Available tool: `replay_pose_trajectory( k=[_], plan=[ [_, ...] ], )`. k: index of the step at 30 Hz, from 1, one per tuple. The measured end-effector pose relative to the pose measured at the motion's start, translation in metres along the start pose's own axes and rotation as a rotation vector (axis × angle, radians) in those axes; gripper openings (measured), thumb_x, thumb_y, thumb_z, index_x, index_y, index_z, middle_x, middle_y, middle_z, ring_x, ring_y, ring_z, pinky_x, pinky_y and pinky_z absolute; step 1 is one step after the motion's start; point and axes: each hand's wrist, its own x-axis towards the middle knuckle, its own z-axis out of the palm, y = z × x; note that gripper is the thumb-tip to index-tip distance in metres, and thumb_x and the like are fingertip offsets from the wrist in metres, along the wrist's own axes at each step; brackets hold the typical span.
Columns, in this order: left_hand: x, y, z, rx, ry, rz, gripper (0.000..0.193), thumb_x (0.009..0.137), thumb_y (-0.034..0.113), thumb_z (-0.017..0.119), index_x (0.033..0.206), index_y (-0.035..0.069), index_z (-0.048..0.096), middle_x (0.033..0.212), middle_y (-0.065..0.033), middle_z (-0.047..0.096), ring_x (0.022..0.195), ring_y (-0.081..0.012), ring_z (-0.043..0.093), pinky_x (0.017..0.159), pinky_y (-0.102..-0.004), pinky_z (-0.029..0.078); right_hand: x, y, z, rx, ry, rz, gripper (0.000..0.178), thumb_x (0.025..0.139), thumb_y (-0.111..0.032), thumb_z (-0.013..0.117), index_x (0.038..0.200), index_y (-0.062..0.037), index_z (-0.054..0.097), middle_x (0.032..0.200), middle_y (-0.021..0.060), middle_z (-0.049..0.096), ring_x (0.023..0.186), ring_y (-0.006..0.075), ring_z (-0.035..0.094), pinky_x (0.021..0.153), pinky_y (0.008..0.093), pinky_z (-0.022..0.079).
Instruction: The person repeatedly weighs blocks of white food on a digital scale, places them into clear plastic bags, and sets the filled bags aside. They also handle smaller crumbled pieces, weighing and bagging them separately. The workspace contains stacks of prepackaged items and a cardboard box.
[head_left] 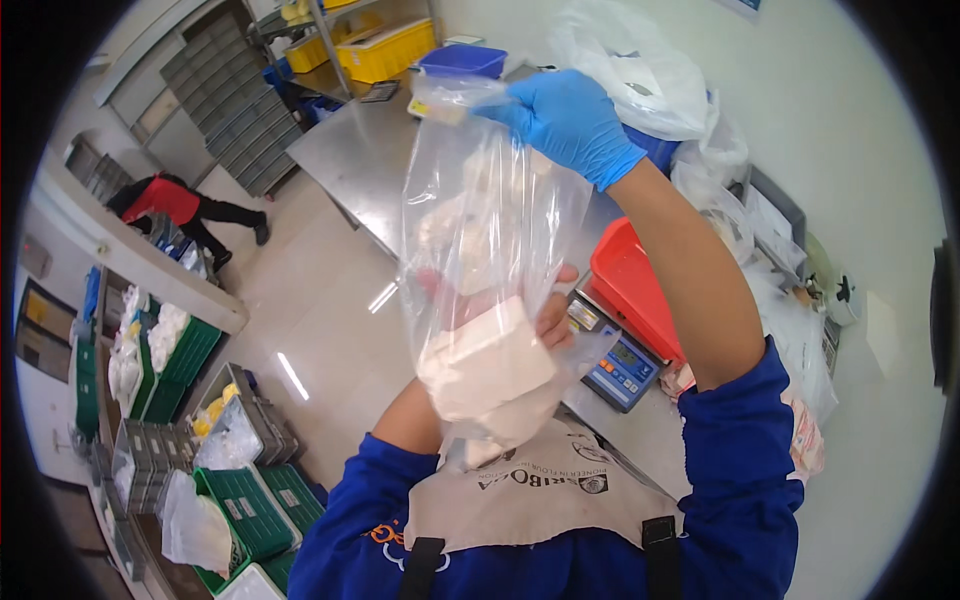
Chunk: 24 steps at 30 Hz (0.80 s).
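Observation:
A clear plastic bag [425, 200] hangs upright in front of my chest. Pale cream-white blocks [485, 365] fill its lower part, with smaller crumbly pieces above them; what they are made of I cannot tell. My right hand [570, 120], in a blue glove, is raised high and pinches the gathered top of the bag. From behind and below, my bare left hand [552, 318] supports the bag, its fingers curling round the right side. Most of that palm is hidden or blurred by the plastic. Just right of the bag stands a blue digital scale [622, 365] carrying a red tray [640, 285].
A steel table [350, 165] runs away ahead, with a blue bin [462, 62] at its far end. White plastic bags [640, 80] crowd the wall side. Green crates [245, 510] and grey crates [160, 460] stand at left. Further off, a person [180, 205] in red and black bends over.

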Motion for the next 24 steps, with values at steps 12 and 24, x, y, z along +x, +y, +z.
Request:
replay_pose_trajectory(
  k=[12, 24],
  plan=[
    [0.025, 0.054, 0.006, 1.352, 0.702, -0.013, 0.019, 0.079, 0.008, 0.064, 0.097, 0.002, 0.066, 0.092, -0.0109, 0.068, 0.091, -0.0215, 0.065, 0.078, -0.0367, 0.052, -0.016, 0.02, -0.047, -0.192, 0.278, 0.118, 0.034, 0.091, -0.041, 0.063, 0.089, -0.0089, 0.075, 0.081, 0.011, 0.071, 0.081, 0.029, 0.068, 0.075, 0.041, 0.054],
    [-0.014, 0.106, -0.007, 2.451, 0.911, 0.383, 0.031, 0.093, 0.027, 0.064, 0.073, 0.003, 0.065, 0.079, -0.0112, 0.06, 0.072, -0.0315, 0.057, 0.067, -0.0388, 0.045, -0.112, -0.053, 0.026, 0.177, -0.499, 0.096, 0.02, 0.086, -0.015, 0.063, 0.102, -0.0078, 0.073, 0.07, 0.0113, 0.066, 0.074, 0.0198, 0.069, 0.08, 0.0373, 0.052]
  ],
)
